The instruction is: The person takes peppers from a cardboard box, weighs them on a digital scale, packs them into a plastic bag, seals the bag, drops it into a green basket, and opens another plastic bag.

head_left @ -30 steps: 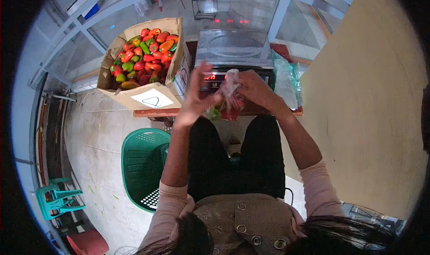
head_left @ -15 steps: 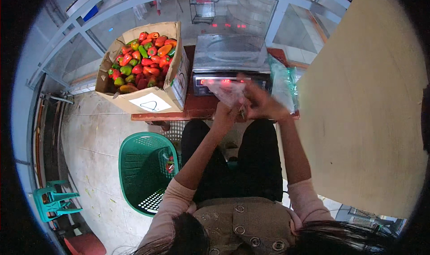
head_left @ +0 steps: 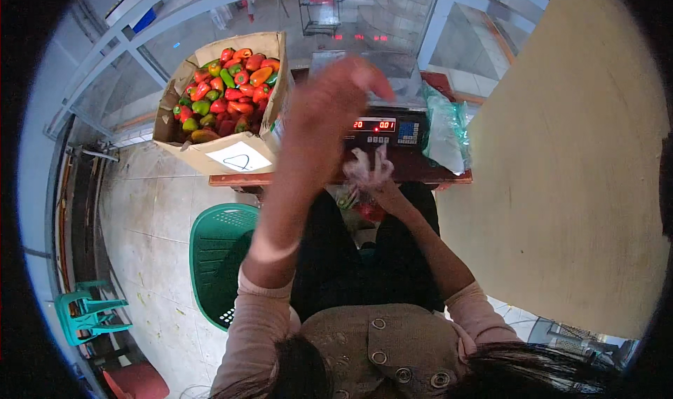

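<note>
My left hand (head_left: 340,87) is raised over the platform of the digital scale (head_left: 413,70), hiding much of it. Motion blur keeps me from telling how its fingers are set. Below the scale's lit display, my right hand (head_left: 382,190) grips a clear plastic bag (head_left: 370,169) by its gathered top. The bag hangs in front of the red table edge, over my lap, and something red and green shows in its lower part. Left of the scale stands a cardboard box (head_left: 235,162) heaped with red, orange and green peppers (head_left: 224,94), partly covered by my left forearm.
Clear and green plastic bags (head_left: 449,129) lie right of the scale on the red table (head_left: 452,177). A green slatted basket (head_left: 210,259) is on the floor at my left. Farther left is a small green stool (head_left: 87,311). A pale board (head_left: 568,189) stands close on my right.
My left hand has left the bag and swung up over the scale. My right hand has lowered, with the bag hanging from it. My left forearm now covers part of the basket.
</note>
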A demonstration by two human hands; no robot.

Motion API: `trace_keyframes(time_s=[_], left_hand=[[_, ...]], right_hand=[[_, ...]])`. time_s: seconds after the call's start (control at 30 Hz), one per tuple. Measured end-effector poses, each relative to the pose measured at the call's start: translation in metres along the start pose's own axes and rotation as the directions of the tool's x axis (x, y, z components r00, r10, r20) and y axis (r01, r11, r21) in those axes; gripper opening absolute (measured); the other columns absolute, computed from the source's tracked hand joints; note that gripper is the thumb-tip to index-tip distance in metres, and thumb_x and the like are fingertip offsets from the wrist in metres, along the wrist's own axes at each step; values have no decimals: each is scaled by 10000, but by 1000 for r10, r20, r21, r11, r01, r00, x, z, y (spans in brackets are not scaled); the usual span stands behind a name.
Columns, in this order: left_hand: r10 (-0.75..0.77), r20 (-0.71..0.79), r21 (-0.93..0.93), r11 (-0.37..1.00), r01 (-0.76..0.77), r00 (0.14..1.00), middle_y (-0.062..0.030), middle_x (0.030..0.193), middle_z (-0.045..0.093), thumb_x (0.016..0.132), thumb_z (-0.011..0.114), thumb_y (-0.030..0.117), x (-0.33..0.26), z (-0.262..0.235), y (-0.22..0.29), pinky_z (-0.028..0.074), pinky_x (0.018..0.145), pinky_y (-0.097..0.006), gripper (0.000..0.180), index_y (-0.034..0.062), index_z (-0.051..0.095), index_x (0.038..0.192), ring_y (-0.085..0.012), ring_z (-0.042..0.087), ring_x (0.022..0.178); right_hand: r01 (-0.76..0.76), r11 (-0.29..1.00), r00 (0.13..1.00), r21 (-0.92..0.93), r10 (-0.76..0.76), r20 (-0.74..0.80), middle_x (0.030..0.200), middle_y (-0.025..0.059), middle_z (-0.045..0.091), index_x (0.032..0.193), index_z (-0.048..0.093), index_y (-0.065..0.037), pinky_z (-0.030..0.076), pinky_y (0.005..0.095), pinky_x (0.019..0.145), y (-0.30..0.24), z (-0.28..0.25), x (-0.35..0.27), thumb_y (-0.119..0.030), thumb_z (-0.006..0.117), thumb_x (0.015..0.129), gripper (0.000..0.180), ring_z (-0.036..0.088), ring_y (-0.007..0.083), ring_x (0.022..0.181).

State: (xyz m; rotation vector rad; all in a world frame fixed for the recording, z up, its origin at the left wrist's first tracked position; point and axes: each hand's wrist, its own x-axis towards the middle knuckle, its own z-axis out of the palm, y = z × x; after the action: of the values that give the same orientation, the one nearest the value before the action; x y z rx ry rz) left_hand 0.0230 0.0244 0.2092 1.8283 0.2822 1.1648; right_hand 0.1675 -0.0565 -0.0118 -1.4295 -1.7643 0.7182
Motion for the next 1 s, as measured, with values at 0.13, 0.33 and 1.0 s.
trace_keyframes(time_s=[0.13, 0.33, 1.0], left_hand=[[-250, -134, -204, 954, 220, 959, -40, 856, 533, 820, 535, 282, 0, -24, -6, 398, 697, -245, 383, 22, 490, 1098, -128, 492, 751], [-405, 444, 39, 900, 434, 799, -74, 1136, 507, 716, 673, 191, -89, 10, -101, 363, 915, -342, 564, 53, 432, 1206, -201, 465, 1059], [-738, 199, -342, 565, 751, 645, 5, 772, 566, 889, 460, 281, -84, 55, -158, 437, 640, -234, 261, 50, 578, 856, -80, 525, 718]], right_hand=[[-21, 997, 996, -70, 15, -92, 976, 174, 564, 1025, 532, -11, 424, 400, 793, 5, -10, -10, -156, 513, 798, 270, 554, 308, 889], [50, 978, 990, -205, -75, -117, 949, 198, 560, 997, 537, -8, 425, 431, 771, -1, -20, 17, -143, 482, 794, 250, 544, 347, 875], [99, 991, 946, -95, -123, -301, 746, 161, 564, 870, 576, -2, 430, 366, 689, 1, -81, 79, -206, 550, 778, 225, 539, 307, 710]])
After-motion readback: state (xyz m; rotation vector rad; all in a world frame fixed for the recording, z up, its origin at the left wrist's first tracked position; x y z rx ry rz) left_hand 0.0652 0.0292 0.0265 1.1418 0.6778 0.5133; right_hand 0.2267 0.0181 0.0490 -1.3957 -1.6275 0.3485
